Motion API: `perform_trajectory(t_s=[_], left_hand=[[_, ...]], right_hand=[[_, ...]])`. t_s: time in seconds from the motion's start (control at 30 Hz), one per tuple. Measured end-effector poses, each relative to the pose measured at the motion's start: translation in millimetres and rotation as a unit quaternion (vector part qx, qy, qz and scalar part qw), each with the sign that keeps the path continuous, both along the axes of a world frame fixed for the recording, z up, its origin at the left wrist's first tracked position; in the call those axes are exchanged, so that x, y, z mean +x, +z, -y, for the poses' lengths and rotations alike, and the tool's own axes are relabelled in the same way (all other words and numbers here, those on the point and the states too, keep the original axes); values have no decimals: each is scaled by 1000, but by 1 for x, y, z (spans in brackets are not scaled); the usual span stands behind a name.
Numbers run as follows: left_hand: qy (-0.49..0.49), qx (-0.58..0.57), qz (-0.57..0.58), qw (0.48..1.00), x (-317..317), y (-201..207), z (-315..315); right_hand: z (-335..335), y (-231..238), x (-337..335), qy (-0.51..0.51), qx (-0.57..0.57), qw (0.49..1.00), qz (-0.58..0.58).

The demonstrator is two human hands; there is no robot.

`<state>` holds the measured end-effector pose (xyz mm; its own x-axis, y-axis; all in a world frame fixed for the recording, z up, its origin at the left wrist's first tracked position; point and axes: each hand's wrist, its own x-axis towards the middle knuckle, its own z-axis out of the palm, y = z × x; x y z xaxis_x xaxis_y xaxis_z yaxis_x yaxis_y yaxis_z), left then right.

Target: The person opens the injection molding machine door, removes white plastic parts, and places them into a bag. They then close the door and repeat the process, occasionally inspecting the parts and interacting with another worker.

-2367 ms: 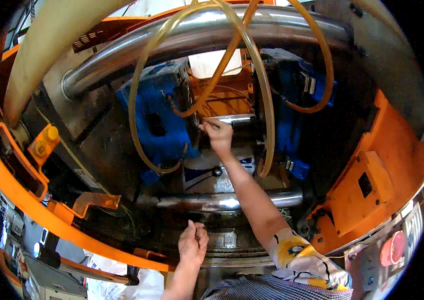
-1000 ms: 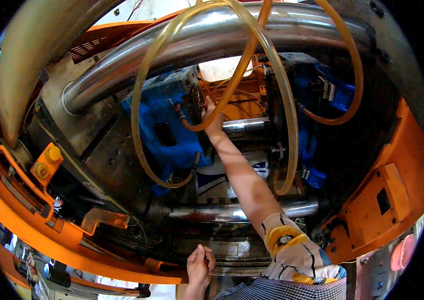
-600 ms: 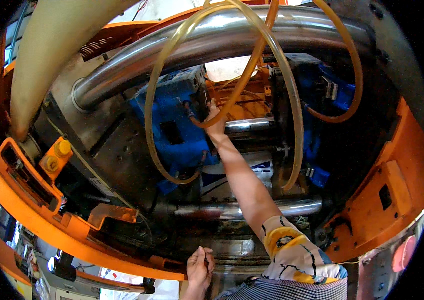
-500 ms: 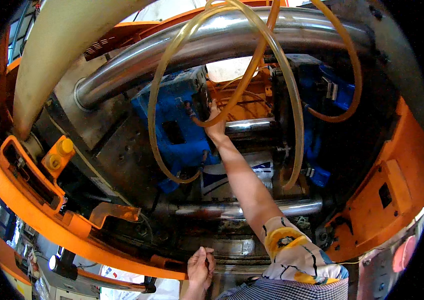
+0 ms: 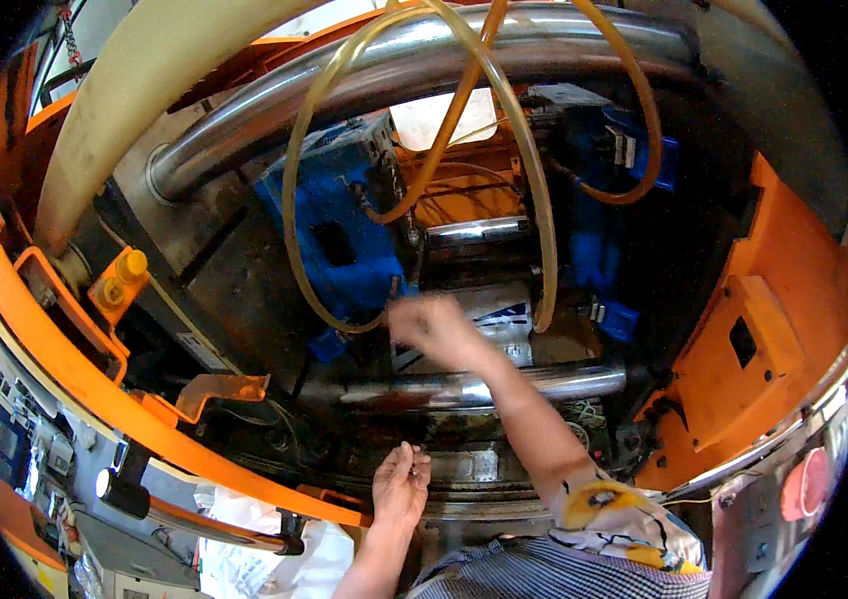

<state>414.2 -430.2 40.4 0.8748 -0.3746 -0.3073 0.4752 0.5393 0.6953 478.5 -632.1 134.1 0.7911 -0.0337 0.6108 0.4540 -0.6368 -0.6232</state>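
Near the lower middle, my left hand (image 5: pixel 402 486) is raised with its fingers curled and the thumb pressed to them; whatever it holds, if anything, is too small to make out. My right hand (image 5: pixel 434 327), smeared by motion, hangs over a printed white sack (image 5: pixel 504 324) lying low in the machine; its fingers cannot be read. Just beyond it stands a blue mould block (image 5: pixel 329 220), with amber hoses (image 5: pixel 296 190) looping in front. A second blue mould half (image 5: pixel 594 230) faces it from the right, across a gap.
A thick steel bar (image 5: pixel 384 75) crosses the top, and a thinner polished bar (image 5: pixel 574 381) runs below my right forearm. The orange machine frame (image 5: pixel 204 489) curves along the left front. A yellow button box (image 5: pixel 119 280) sits at left; an orange guard (image 5: pixel 754 369) stands at right.
My right hand has drawn back from beside the blue mould block, toward me and lower. My left hand has risen slightly with its fingers still curled. The whole view has shifted a little.
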Motion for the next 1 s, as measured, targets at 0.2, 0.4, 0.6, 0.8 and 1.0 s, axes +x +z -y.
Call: perform_trajectory(t_s=[0.2, 0.4, 0.6, 0.8, 1.0], left_hand=[[-153, -10, 17, 988, -7, 5, 21], [-276, 67, -22, 958, -36, -10, 45], [-355, 61, -60, 931, -59, -63, 93], [-365, 74, -128, 919, -61, -97, 154], [-353, 93, -127, 922, -66, -79, 167]], right_hand=[[-30, -50, -107, 45, -49, 985, -156], [-19, -98, -173, -84, -19, 994, -68], [5, -142, -253, -343, 174, 923, -29], [21, -147, -302, -406, 270, 873, 5], [23, -140, -283, -362, 221, 906, 5]])
